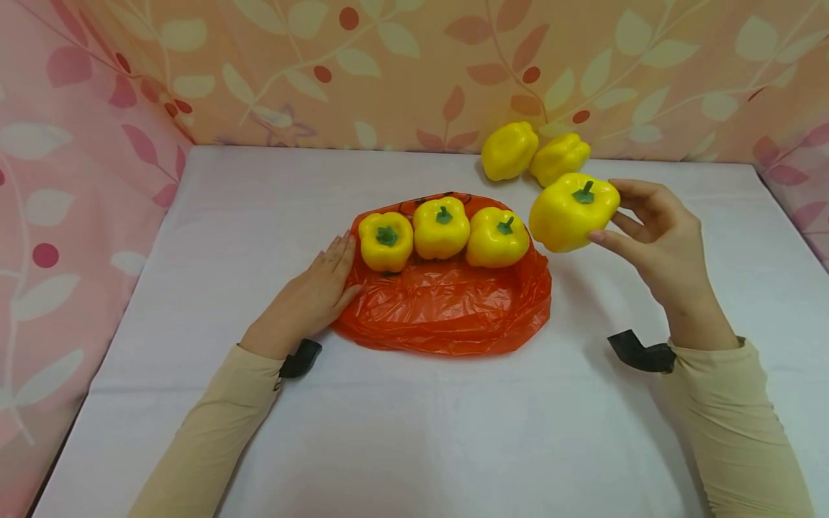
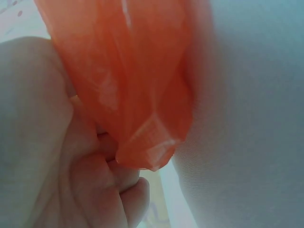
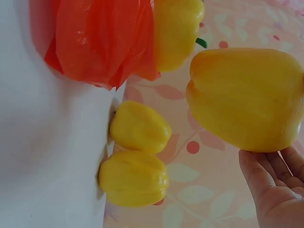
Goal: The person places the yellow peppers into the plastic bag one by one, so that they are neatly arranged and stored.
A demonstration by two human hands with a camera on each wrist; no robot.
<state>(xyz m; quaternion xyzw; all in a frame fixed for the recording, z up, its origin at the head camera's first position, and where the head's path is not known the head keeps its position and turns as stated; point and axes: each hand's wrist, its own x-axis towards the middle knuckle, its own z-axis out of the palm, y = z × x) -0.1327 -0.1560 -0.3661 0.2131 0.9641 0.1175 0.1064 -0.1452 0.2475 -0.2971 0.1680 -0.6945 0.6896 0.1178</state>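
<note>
My right hand (image 1: 667,237) holds a yellow bell pepper (image 1: 563,216) with a green stem, pinched between thumb and fingers above the table. The same pepper (image 3: 247,99) fills much of the right wrist view, with fingertips at its end. A red plastic bag (image 1: 447,309) lies in the middle of the table, its rim rolled around. Three yellow peppers stand in a row along its far side: left (image 1: 386,242), middle (image 1: 442,228) and right (image 1: 497,237). My left hand (image 1: 317,280) rests against the bag's left side, fingers extended; the bag's wall (image 2: 128,85) shows beside the palm.
Two more yellow peppers, one (image 1: 509,151) and another (image 1: 560,160), lie at the table's back edge near the patterned curtain (image 1: 401,72). A white cloth covers the table (image 1: 421,432). Black straps (image 1: 641,352) hang at both wrists.
</note>
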